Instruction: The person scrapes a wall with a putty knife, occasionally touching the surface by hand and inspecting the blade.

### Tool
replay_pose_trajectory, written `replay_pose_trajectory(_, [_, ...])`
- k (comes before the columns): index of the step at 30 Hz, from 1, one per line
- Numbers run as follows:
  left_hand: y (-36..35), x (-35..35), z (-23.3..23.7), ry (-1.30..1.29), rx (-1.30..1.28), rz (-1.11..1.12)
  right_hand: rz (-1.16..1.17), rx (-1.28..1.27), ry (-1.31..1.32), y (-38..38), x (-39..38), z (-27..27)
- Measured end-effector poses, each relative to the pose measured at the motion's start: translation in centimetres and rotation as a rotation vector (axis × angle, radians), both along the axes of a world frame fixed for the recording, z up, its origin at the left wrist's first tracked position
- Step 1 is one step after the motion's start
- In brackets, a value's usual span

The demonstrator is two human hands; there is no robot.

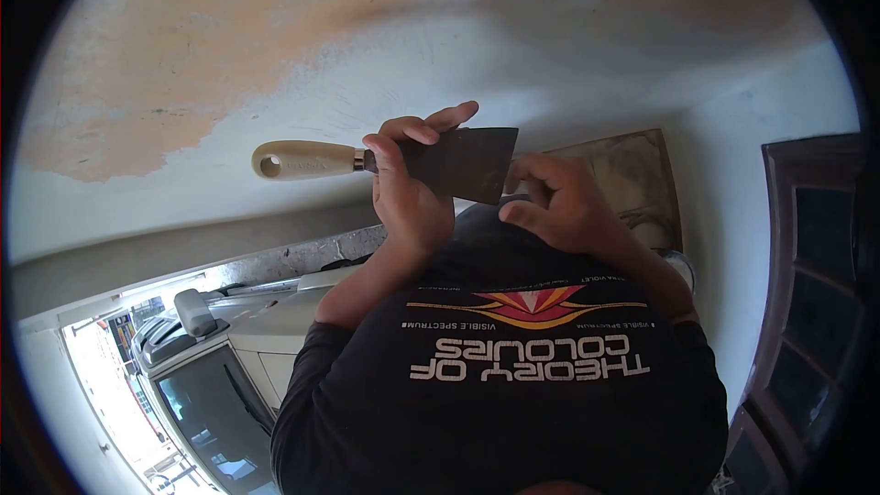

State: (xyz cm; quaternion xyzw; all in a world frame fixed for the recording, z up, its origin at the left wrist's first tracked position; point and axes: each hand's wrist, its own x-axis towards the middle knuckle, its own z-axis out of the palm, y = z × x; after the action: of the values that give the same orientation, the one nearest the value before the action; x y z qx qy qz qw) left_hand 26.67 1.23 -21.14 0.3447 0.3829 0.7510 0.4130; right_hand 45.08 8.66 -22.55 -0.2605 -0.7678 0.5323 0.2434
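Scraper blade partly hid by left hand fingers; handle print unreadable. Shirt sm. print too tiny. Door, car cut off at frame edge.

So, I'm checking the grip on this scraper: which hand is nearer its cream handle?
Left. The left hand wraps the scraper at its neck, right beside the cream handle. The right hand sits at the far corner of the blade, away from the handle.
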Motion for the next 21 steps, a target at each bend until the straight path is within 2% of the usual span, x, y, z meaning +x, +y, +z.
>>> replay_pose_trajectory(3, [0.5,1.7,0.4,0.014,-0.018,-0.022,0.049,-0.098,0.041,-0.4,-0.7,0.1])
replay_pose_trajectory(5, [0.5,2.2,0.7,0.014,-0.023,-0.044,-0.093,-0.050,0.083,-0.6,-1.1,-0.8])
replay_pose_trajectory(7, [0.4,1.8,1.2,0.572,-0.212,-0.033,-0.147,-0.132,0.128,-0.4,-0.8,-0.8])
replay_pose_trajectory(8, [0.5,1.7,1.4,0.574,-0.210,-0.041,-0.189,-0.220,0.173,-0.4,-0.7,-0.8])
replay_pose_trajectory(11, [0.3,1.4,1.7,0.682,-0.247,-0.095,-0.211,-0.243,0.266,-0.8,-0.2,-1.1])
replay_pose_trajectory(13, [-0.4,0.6,1.0,0.725,-0.497,-0.162,-0.234,-0.256,0.309,-0.9,-0.3,-2.2])
replay_pose_trajectory(15, [-0.7,0.2,0.1,0.762,-0.454,-0.183,-0.257,-0.264,0.352,-0.6,0.0,-2.6])
replay_pose_trajectory(17, [-0.8,0.2,-0.3,0.794,-0.407,-0.198,-0.247,-0.385,0.247,-0.3,0.8,-2.7])
replay_pose_trajectory(18, [-0.7,0.4,-0.1,0.798,-0.399,-0.180,-0.254,-0.383,0.249,-0.5,0.6,-2.2])
replay_pose_trajectory(20, [-0.5,0.5,0.0,0.802,-0.388,-0.169,-0.329,-0.015,0.246,-1.2,-0.2,-1.1])
replay_pose_trajectory(21, [-0.4,0.4,-0.2,0.849,-0.284,-0.178,-0.335,-0.014,0.246,-1.3,-0.4,-1.2])
